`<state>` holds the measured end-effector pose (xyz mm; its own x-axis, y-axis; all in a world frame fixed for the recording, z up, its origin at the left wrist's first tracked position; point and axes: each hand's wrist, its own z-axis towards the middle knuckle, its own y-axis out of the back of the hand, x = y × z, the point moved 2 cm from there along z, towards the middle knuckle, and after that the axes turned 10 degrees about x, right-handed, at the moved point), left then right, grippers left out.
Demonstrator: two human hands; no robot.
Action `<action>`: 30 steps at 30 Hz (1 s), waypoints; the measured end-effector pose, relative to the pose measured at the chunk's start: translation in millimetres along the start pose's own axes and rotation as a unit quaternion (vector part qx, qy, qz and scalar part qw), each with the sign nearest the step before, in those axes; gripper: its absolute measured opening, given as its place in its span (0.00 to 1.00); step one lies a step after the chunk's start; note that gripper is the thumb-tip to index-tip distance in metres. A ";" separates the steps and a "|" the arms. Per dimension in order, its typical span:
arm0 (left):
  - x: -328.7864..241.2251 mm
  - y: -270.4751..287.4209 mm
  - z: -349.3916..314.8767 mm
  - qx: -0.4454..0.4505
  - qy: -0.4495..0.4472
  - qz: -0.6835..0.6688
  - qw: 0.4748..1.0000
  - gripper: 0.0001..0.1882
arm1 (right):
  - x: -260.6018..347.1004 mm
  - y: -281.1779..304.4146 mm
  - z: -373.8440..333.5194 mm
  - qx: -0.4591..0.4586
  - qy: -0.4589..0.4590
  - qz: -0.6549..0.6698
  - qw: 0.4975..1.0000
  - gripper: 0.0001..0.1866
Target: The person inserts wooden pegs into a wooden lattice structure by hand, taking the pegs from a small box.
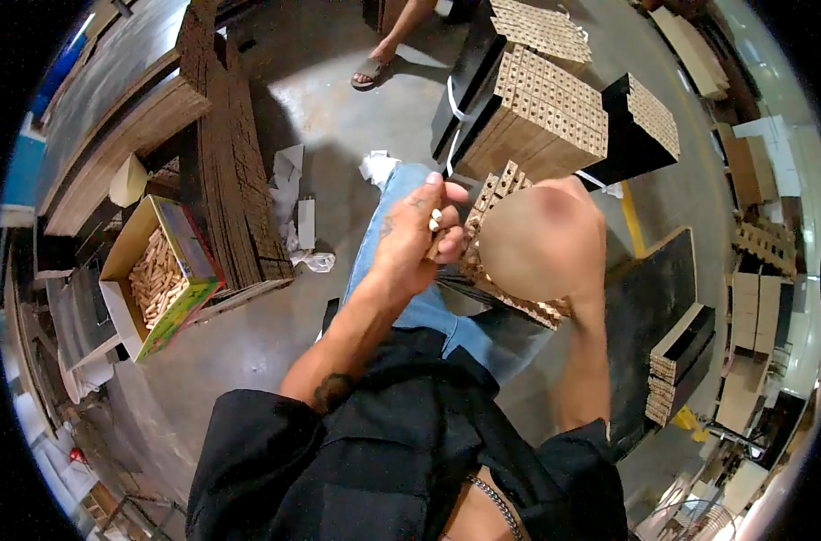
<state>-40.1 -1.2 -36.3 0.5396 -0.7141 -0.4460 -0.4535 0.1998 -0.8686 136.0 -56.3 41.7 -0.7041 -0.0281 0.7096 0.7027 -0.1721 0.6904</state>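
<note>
My left hand [415,233] is closed around a few pale wooden dowels [436,219], whose ends show between the fingers. It is just left of a stack of boards [493,187] whose upturned edges carry rows of drilled holes. Over the right part of that stack is my right hand [589,230]. A round blurred patch covers its fingers and whatever they touch, so I cannot tell what it holds. To the left, an open cardboard box [191,242] contains many loose dowels [158,281].
Larger bundles of drilled boards [541,113] stand ahead, tied with white straps. Stacked dark panels [239,171] rise at left. A black board [654,279] with smaller pieces [679,361] lies at right. Another person's sandalled foot [367,72] is on the floor ahead.
</note>
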 end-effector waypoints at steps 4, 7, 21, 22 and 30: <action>-7.2 9.2 -6.3 0.011 -0.021 -0.012 1.000 0.21 | -22.0 -11.1 17.3 0.104 0.024 -0.125 0.986 0.06; -9.3 6.9 -9.2 -0.006 -0.021 0.000 1.000 0.21 | -21.0 -14.4 19.5 0.118 0.008 -0.141 0.983 0.06; -14.3 10.1 -7.6 -0.009 -0.020 0.005 1.000 0.22 | -17.4 -33.4 17.1 0.140 0.064 -0.234 0.960 0.06; -13.6 9.6 -7.2 -0.010 -0.013 0.003 1.000 0.22 | -17.2 -32.7 18.4 0.141 0.065 -0.233 0.960 0.06; 0.0 -4.6 -2.9 -0.030 -0.004 0.047 0.998 0.22 | 35.3 -35.9 5.4 0.121 0.114 -0.005 0.986 0.19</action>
<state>-40.0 -4.0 -31.6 0.4977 -0.6885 -0.5275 -0.5443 0.2256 -0.8080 86.4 -45.8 42.7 -0.6967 -0.2533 0.6711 0.6800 0.0649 0.7304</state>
